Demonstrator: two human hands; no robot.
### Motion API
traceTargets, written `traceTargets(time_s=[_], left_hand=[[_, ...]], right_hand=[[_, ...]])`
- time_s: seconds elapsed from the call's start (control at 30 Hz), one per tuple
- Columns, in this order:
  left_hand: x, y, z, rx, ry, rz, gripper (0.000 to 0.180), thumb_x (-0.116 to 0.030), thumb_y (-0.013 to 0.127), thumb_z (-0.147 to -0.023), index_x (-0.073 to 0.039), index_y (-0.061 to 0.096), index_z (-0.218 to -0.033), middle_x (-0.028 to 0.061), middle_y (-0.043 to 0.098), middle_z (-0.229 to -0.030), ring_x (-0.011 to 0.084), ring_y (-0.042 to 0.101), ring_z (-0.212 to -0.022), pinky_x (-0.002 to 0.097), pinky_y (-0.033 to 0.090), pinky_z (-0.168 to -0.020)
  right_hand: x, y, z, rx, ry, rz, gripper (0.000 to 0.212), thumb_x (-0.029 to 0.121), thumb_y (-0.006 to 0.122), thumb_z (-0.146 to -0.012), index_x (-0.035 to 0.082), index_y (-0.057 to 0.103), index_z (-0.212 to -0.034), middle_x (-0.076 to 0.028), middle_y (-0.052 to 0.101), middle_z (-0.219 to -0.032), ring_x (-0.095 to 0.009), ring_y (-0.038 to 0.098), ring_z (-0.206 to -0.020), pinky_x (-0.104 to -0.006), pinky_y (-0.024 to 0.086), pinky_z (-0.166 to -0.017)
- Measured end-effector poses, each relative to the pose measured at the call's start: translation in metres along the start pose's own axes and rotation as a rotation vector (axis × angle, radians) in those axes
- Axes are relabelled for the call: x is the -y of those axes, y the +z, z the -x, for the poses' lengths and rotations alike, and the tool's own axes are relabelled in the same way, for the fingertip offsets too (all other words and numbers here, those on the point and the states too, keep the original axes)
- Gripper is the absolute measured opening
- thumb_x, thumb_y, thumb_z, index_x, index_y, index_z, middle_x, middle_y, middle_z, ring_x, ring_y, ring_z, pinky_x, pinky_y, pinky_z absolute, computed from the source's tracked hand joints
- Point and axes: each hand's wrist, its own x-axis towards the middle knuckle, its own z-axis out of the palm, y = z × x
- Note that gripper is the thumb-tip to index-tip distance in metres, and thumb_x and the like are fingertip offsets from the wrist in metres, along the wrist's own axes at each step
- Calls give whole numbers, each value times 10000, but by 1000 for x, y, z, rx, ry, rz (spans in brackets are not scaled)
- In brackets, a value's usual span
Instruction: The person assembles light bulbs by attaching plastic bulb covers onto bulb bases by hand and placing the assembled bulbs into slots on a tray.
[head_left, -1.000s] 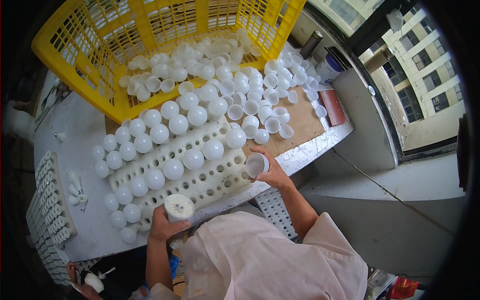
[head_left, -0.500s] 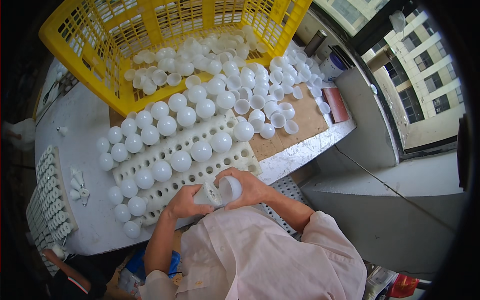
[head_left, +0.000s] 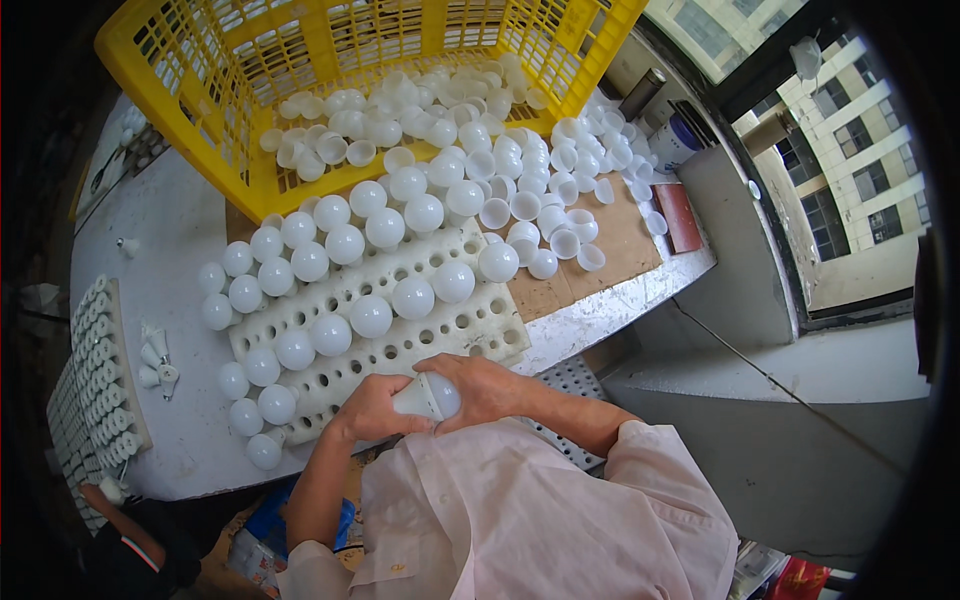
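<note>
In front of my shirt, my left hand [head_left: 370, 408] is closed around the white cone-shaped body of a light bulb [head_left: 412, 398]. My right hand [head_left: 484, 388] grips the milky dome cover [head_left: 445, 395], which sits against the body's wide end. Whether the cover is fully seated I cannot tell. Just beyond my hands lies a white foam tray [head_left: 508, 338] full of round holes. Rows of domed bulbs [head_left: 372, 315] stand in it, with many holes bare on the near side.
A yellow plastic crate [head_left: 180, 125] holding dome covers lies tipped at the back. Loose covers [head_left: 525, 206] spread over brown cardboard [head_left: 620, 245]. Several bulb bodies [head_left: 156, 360] lie at left, near a packed rack [head_left: 95, 360]. Another person's arm [head_left: 125, 522] shows lower left.
The dome cover, apart from the bulb body and showing its hollow side before, now meets it. My hands have come closer together. The view has shifted slightly.
</note>
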Motion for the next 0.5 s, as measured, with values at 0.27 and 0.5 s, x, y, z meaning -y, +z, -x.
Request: traceTargets(time_s=[0.27,0.5], left_hand=[[0,9,1,-29,-49,88,442,-217,800,-664,51,644,-978,88,670,-868,125,612,-797,280,489,-741],[9,14,11,-114,116,-23,416,-231,776,-688,68,642,-944,104,671,-830,126,616,-762,273,492,-711]], right_hand=[[-12,21,-9,-249,-407,-9,645,135,793,-582,11,506,-1145,-159,547,-1030,-324,554,-971,-392,471,-841],[-16,33,-12,-241,-492,-154,486,55,760,-544,37,560,-986,-117,530,-977,-290,531,-944,-375,461,-804]])
